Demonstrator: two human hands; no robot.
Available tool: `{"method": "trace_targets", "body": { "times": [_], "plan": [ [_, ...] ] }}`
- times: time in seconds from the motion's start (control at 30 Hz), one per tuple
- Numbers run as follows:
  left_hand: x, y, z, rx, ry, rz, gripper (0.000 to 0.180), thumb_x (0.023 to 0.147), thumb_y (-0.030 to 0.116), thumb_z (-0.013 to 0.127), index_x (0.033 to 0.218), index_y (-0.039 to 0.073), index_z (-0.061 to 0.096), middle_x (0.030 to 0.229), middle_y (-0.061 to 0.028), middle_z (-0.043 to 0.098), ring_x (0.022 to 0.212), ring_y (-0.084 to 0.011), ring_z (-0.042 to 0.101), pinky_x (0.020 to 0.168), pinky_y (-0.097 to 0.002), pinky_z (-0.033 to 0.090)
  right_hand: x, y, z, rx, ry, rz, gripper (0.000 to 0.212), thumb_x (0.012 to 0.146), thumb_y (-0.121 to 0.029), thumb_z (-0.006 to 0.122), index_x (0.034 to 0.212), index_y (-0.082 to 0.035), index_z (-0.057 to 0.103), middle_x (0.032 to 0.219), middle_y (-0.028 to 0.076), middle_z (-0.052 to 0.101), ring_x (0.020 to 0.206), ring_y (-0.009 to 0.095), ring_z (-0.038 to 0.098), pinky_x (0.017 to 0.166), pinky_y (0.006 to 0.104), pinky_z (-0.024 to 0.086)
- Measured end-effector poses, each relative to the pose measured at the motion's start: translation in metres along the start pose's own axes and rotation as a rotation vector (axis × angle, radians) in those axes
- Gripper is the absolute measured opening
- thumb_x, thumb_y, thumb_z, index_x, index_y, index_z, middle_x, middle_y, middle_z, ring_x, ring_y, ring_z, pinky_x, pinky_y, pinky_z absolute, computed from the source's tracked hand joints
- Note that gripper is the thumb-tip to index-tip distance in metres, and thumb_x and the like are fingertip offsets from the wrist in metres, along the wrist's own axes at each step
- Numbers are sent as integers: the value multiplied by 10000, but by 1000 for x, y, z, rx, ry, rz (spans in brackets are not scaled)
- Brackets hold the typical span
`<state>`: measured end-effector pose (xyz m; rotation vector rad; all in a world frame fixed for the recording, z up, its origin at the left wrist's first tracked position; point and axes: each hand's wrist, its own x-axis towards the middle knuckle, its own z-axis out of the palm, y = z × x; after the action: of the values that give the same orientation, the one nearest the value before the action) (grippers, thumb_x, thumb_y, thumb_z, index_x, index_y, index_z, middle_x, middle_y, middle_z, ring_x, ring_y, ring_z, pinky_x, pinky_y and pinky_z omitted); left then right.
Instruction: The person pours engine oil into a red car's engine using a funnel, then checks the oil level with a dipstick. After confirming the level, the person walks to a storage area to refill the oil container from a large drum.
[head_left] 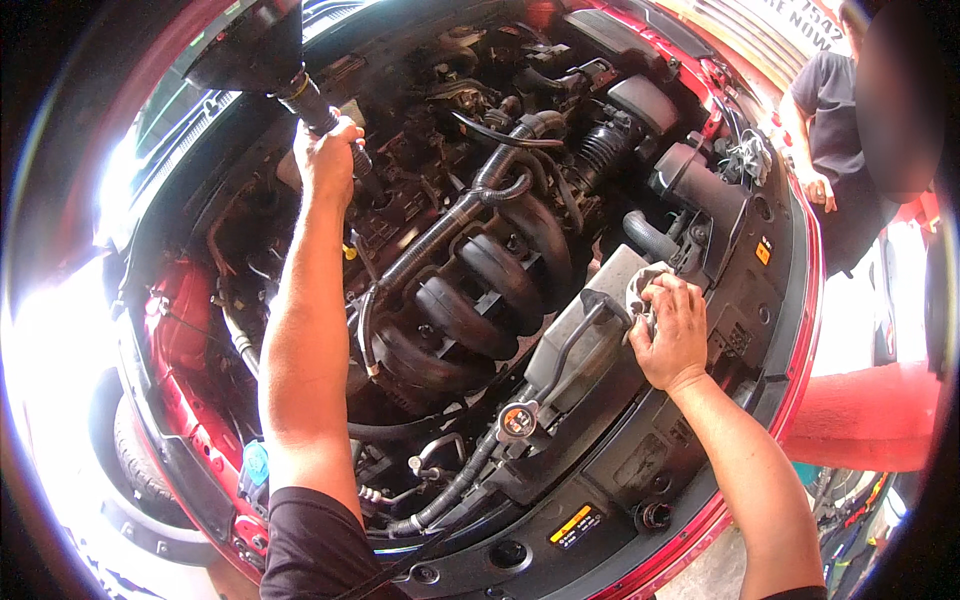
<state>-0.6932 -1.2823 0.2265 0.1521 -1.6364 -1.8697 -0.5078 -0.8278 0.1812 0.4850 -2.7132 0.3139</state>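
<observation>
My left hand is wrapped round the neck of a large black funnel, whose wide cone rises to the upper left. The lower end of its neck comes down over the engine; where the tip sits is hard to make out. My right hand is closed on a crumpled greyish rag, pressed against the top of a pale plastic reservoir tank. A black hose runs along that tank toward the radiator cap.
Black ribbed intake pipes fill the middle of the engine bay. A dark round cap lies on the front panel. A blue cap is at the lower left. Another person stands at the right, beside the red car body.
</observation>
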Motion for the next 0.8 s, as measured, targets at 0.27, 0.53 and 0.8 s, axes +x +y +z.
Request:
{"method": "trace_targets", "body": {
  "times": [0.27, 0.53, 0.8],
  "plan": [
    [-25, -12, -3, -98, 19, -47, 306, 730, -109, 643, 963, 51, 526, 780, -61, 603, 681, -169, 606, 636, -310, 495, 0, -1, 0, 13, -10, 2, 366, 739, -203, 676, 1082, -102, 595, 1214, 101, 537, 1138, 331, 487, 995, 469, 392],
    [-46, -31, -20, 11, 11, -60, 351, 722, -94, 676, 1016, 47, 547, 844, -73, 643, 803, -195, 647, 789, -337, 517, -2, 1, -3, 15, 6, 7, 335, 752, -212, 679, 1061, -105, 603, 1226, 98, 538, 1157, 331, 482, 1014, 473, 385],
    [-46, -43, -23, 359, 61, -123, 328, 743, 29, 747, 1005, 113, 570, 858, -20, 662, 773, -155, 623, 629, -305, 452, -1, 2, 0, 63, 13, 23, 329, 750, -215, 691, 1050, -108, 610, 1212, 90, 554, 1141, 324, 494, 998, 460, 396]
  ]
}}
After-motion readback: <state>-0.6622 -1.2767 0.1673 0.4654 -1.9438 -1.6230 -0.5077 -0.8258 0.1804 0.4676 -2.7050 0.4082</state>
